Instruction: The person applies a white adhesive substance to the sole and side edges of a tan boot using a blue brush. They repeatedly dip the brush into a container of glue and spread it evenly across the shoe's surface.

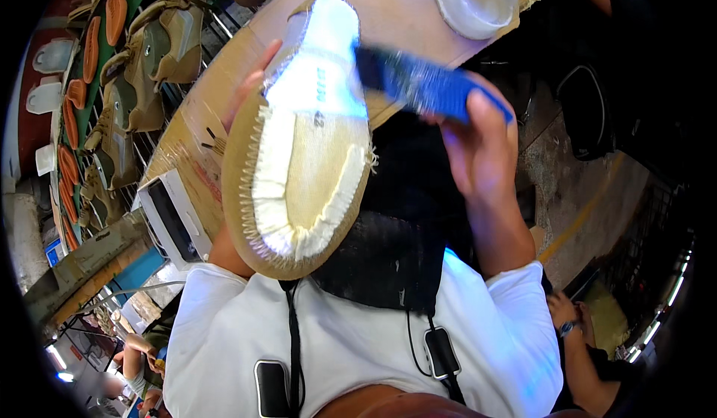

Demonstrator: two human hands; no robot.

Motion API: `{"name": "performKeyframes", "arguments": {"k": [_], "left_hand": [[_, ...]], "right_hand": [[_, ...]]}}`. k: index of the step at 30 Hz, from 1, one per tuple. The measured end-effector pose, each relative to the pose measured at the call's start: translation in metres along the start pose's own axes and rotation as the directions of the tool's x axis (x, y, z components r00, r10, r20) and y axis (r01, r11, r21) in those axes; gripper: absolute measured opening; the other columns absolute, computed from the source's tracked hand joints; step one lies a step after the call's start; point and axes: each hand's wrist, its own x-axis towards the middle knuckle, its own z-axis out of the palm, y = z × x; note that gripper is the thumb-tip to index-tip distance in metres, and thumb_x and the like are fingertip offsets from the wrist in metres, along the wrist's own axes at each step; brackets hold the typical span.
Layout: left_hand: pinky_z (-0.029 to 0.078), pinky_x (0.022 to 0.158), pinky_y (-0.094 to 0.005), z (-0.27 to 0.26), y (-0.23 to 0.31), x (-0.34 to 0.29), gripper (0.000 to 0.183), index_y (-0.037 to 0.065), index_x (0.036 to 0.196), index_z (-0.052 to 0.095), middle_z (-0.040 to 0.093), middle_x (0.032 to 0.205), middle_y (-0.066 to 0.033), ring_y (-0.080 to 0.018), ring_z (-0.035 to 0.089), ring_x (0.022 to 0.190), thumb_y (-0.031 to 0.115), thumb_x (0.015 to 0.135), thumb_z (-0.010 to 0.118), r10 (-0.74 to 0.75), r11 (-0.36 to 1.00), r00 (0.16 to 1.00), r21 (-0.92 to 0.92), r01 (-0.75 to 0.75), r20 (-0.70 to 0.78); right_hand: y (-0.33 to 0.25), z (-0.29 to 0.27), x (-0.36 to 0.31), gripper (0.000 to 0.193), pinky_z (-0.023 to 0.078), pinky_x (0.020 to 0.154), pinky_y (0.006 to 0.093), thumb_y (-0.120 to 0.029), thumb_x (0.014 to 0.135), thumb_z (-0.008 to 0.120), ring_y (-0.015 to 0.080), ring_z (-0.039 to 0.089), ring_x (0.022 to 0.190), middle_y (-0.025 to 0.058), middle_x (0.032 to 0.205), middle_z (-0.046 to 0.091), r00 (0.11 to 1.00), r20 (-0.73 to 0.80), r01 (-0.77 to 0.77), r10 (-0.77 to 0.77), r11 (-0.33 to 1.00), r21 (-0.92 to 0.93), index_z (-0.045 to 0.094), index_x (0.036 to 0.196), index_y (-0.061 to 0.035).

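Observation:
A tan shoe upper (342, 130) is held up in front of me with its underside facing me. Zigzag stitching runs along its edge, and a gathered cream-white band curves around the toe. Bright bluish light falls on the heel half. My left hand (254, 78) grips it from behind, mostly hidden, with fingers showing past the left edge. My right hand (482, 142) is closed around the blue handle of a brush (441, 88). The brush's dark, blurred end lies at the upper's right edge near the heel; whether it touches, I cannot tell.
A translucent plastic dish (478, 4) sits on the wooden worktable (388, 7) at the far side. A white box (175, 216) stands at the left. Racks hold several tan shoes (142, 82) and orange soles (91, 48). Another person's arm (586, 351) is at the lower right.

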Motion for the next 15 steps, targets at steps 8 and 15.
{"name": "performKeyframes", "arguments": {"k": [8,15], "left_hand": [[0.047,0.09,-0.0428,-0.004,0.005,0.0,0.045,0.007,0.125,0.04,0.05,0.122,-0.0237,-0.0353,0.054,0.108,0.024,0.084,0.051,0.05,0.998,0.999,0.036,-0.05,0.008],[0.047,0.09,-0.0435,-0.008,0.005,-0.002,0.043,0.007,0.122,0.04,0.051,0.121,-0.024,-0.036,0.054,0.108,0.022,0.083,0.052,0.059,0.997,0.998,0.045,-0.059,-0.001]], "right_hand": [[0.029,-0.001,0.029,0.014,0.047,0.069,0.0281,-0.018,0.084,0.064,0.0126,0.058,0.074,0.0042,0.08,0.062,0.97,0.063,-0.237,0.234,0.868,0.437,0.061,0.089,-0.0052],[0.044,0.011,0.056,0.019,0.042,0.058,0.0211,-0.015,0.076,0.071,0.0087,0.053,0.064,0.003,0.075,0.06,0.964,0.177,-0.22,0.201,0.971,0.098,0.06,0.087,-0.0039]]}}
